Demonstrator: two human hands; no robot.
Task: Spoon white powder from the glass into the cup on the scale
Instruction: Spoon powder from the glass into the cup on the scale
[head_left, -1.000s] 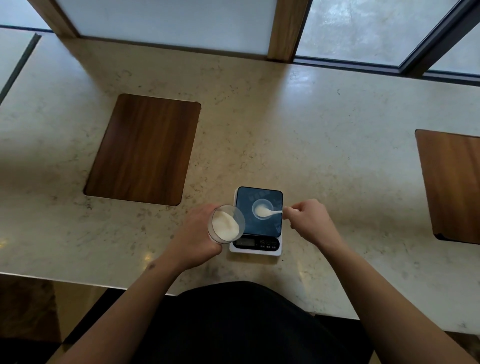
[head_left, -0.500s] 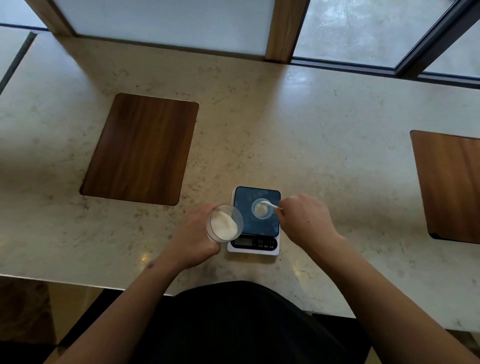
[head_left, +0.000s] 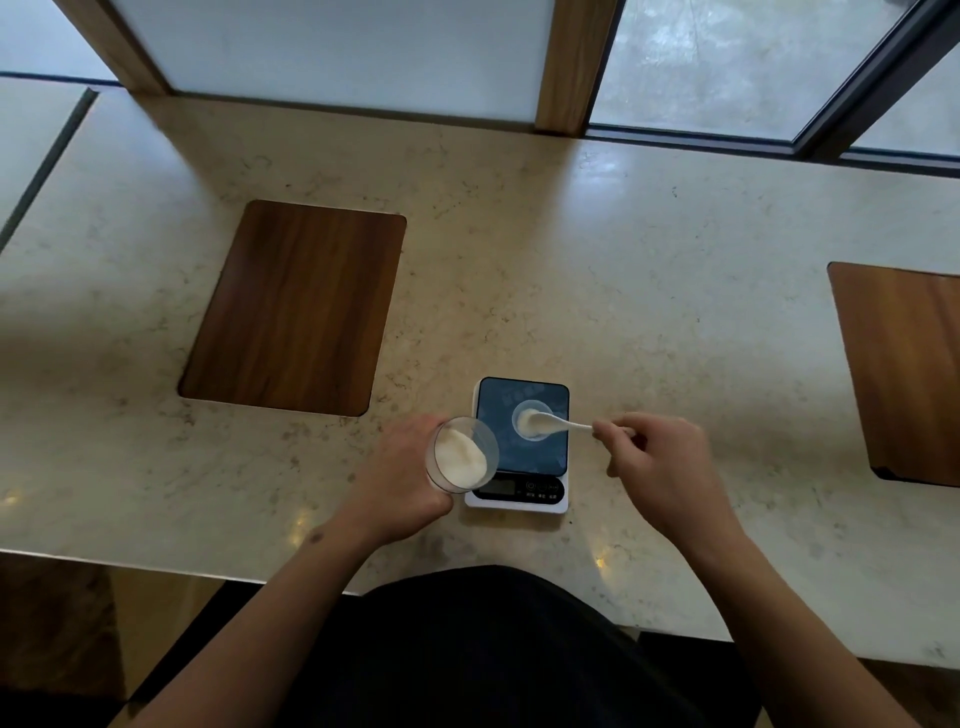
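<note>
Nearest me, my left hand (head_left: 400, 478) is wrapped around the glass (head_left: 461, 453), fingers closed on its wall. The glass is tipped so its mouth faces up and toward my right hand, and the white powder (head_left: 460, 455) lies banked against its lower-left side. It hangs just left of the scale (head_left: 519, 447), its rim overlapping the scale's near-left corner in my view.

My right hand (head_left: 655, 463) pinches the handle end of the white spoon (head_left: 551, 423) between thumb and fingertips, the other fingers curled. The spoon's long axis runs nearly level from right to left, handle toward my right hand, bowl pointing at my left. The bowl carries powder and sits over the small clear cup (head_left: 532, 421), which stands on the dark blue platform just beyond and between my hands.

The scale's display and button labels on its near strip are too small for me to read.

Compared with half a second ago, my right hand has drawn back to the right, so more of the handle shows. The glass is tilted as before.

Beyond my left hand a wooden inlay (head_left: 293, 306) is set into the pale stone surface (head_left: 623, 270); another (head_left: 904, 369) lies well to the right of my right hand.
</note>
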